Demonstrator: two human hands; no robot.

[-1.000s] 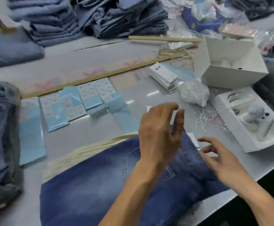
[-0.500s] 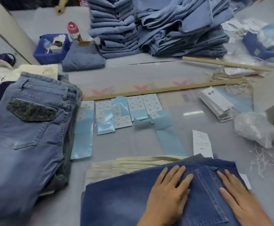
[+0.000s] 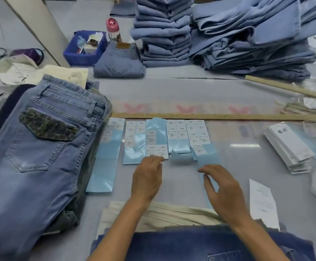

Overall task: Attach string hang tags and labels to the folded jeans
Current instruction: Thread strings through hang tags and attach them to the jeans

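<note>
**A:** What is the left hand (image 3: 147,178) doing at the label sheets?

**B:** It is reaching toward twelve o'clock, fingers curled down over the lower edge of a white printed sticker label (image 3: 157,151) on its glossy pale-blue backing strip (image 3: 156,129). It seems to be pinching or picking at that edge, though the fingertips are blurred, so I cannot tell whether anything is actually gripped.

**A:** And the right hand (image 3: 222,187)?

**B:** It is hovering at about two o'clock from the left one, fingers loosely spread and holding nothing, over a loose blue backing strip (image 3: 206,157).

**A:** How should the peel be going?

**B:** My judgement: the right hand should be pressing that backing flat while the left is lifting one corner slowly, so the label is coming away uncreased and alone.

**A:** Where are the jeans that are waiting for it?

**B:** The dark-blue folded denim jeans (image 3: 200,245) are lying at six o'clock, under both forearms, on top of some cream folded fabric (image 3: 162,213).

**A:** Anything else nearby?

**B:** A stack of white card hang tags (image 3: 289,147) is sitting at three o'clock on the grey table (image 3: 228,91), a long wooden ruler (image 3: 209,116) is lying beyond the label strips, and a pile of lighter blue jeans with a dark pocket flap (image 3: 40,147) is resting at nine o'clock.
</note>
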